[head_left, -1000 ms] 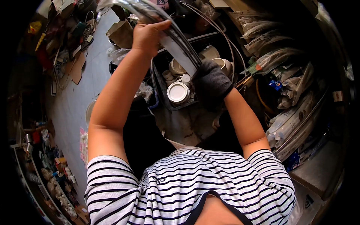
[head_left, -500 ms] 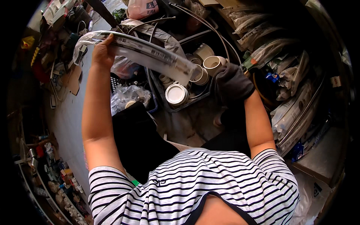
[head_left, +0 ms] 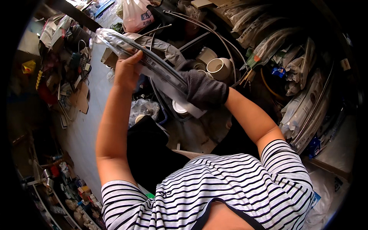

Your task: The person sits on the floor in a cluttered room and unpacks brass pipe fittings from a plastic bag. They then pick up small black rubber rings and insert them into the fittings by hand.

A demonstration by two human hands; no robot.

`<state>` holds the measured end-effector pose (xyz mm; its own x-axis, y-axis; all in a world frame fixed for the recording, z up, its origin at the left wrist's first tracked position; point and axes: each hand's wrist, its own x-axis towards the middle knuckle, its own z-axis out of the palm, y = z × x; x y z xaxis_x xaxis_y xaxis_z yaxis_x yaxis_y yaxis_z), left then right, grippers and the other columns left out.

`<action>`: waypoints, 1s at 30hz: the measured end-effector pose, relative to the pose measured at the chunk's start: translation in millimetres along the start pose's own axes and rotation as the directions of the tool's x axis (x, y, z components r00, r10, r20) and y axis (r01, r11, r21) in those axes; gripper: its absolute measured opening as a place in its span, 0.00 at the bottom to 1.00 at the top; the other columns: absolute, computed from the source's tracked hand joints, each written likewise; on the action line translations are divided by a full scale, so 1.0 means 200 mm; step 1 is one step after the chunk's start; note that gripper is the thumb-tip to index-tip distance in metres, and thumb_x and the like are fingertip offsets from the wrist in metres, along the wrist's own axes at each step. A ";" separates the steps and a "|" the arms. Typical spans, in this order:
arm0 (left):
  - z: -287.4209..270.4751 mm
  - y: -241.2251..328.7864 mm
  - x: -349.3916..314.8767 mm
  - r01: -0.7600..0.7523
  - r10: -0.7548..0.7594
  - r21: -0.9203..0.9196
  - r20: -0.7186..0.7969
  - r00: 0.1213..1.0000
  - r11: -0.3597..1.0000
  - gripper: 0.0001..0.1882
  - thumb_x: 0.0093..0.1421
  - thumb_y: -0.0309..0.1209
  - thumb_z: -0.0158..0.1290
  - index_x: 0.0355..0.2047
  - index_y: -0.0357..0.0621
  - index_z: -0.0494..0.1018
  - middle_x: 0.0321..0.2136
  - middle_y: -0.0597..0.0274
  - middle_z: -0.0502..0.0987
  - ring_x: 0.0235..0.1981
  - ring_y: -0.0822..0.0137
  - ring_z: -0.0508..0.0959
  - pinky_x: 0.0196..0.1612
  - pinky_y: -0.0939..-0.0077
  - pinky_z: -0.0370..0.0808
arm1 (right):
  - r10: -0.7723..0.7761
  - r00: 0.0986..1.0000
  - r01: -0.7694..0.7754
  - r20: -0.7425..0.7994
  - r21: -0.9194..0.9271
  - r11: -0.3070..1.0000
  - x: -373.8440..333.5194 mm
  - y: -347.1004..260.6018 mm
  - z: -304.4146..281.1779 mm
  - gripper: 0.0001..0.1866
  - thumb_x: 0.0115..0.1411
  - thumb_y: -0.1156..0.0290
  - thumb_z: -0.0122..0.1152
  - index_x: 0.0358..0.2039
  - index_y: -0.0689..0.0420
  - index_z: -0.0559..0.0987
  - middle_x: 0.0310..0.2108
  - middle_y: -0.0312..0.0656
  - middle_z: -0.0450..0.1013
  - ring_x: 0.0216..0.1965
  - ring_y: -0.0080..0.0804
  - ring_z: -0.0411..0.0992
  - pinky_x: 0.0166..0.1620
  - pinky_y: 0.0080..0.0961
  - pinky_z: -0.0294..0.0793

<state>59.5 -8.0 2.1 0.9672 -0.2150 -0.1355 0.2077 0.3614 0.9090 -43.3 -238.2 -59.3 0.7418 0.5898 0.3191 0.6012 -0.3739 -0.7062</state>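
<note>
A long, narrow package in a clear plastic sleeve (head_left: 161, 73) slants across the space in front of me, with dark lengthwise strips and print showing through. My bare left hand (head_left: 128, 71) grips its upper part, thumb over the top face. A dark grey work glove covers my right hand (head_left: 205, 90), which is closed around the lower part. Loose film hangs below that glove. What lies inside the sleeve cannot be made out clearly. Beneath the package, partly hidden, are a white-lidded tub (head_left: 179, 107) and cream-coloured cylindrical pots (head_left: 220, 69) in a dark crate.
Stacked plastic-wrapped bundles (head_left: 303, 111) line the right side. A pink-white plastic bag (head_left: 135, 15) stands at the far side, near bent hoses (head_left: 207, 27). Crumpled clear bags (head_left: 145, 109) lie by my knee. Cardboard (head_left: 81, 97) and clutter cover the left, with shelves of small parts lower left.
My gloved right hand has moved left from beside the pots onto the lower end of the package. My left hand has shifted right, and the package now slopes more steeply.
</note>
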 end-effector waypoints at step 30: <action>0.38 -0.37 -0.20 -0.012 -0.408 0.721 0.405 0.819 0.692 0.11 0.48 0.21 0.58 0.33 0.36 0.71 0.25 0.67 0.75 0.28 0.76 0.71 0.35 0.78 0.70 | 0.091 0.928 -0.305 -0.362 -0.595 0.744 -0.06 0.08 -0.20 0.09 0.27 0.62 0.61 0.13 0.50 0.75 0.17 0.41 0.71 0.23 0.38 0.73 0.29 0.32 0.68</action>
<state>-6.3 -96.0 -30.2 0.6478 -0.6905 -0.3218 0.0265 -0.4018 0.9153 -30.1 -279.4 -48.5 0.8505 0.2540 0.4605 0.3977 -0.8836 -0.2471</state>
